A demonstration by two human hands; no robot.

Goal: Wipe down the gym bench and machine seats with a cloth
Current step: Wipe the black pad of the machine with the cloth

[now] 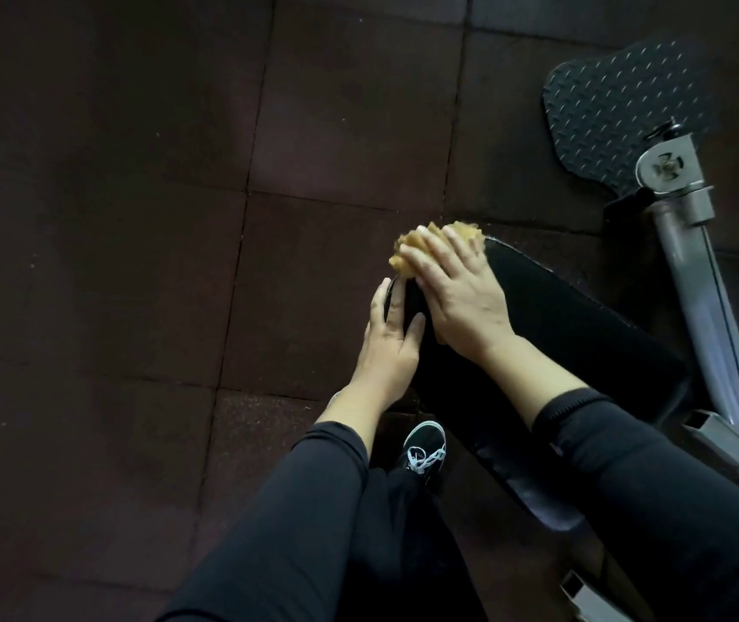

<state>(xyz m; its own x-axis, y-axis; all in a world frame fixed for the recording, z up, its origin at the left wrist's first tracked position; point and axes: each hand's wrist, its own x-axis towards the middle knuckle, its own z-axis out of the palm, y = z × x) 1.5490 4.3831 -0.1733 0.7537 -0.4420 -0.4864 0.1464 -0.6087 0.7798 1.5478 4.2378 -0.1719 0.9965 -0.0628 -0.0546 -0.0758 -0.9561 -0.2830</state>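
Dark rubber floor tiles (111,262) across the left. Left hand (388,341) flat against the near side of the black padded seat (552,325), fingers straight, gripping nothing. Black sneaker (421,446) with white laces just below. Right hand (457,294) pressing the tan cloth (408,253) onto the seat's far end (fingers spread over it, not curled). Grey metal frame (700,280) and a textured black footplate (619,101) at far right.

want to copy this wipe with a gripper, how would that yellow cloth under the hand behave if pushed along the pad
The yellow cloth looks bunched and lumpy under the right hand, so it is probably floppy and will fold rather than slide flat. It seems light, likely needing downward pressure to move. The black pad looks smooth with a slight sheen, so the cloth may glide easily.
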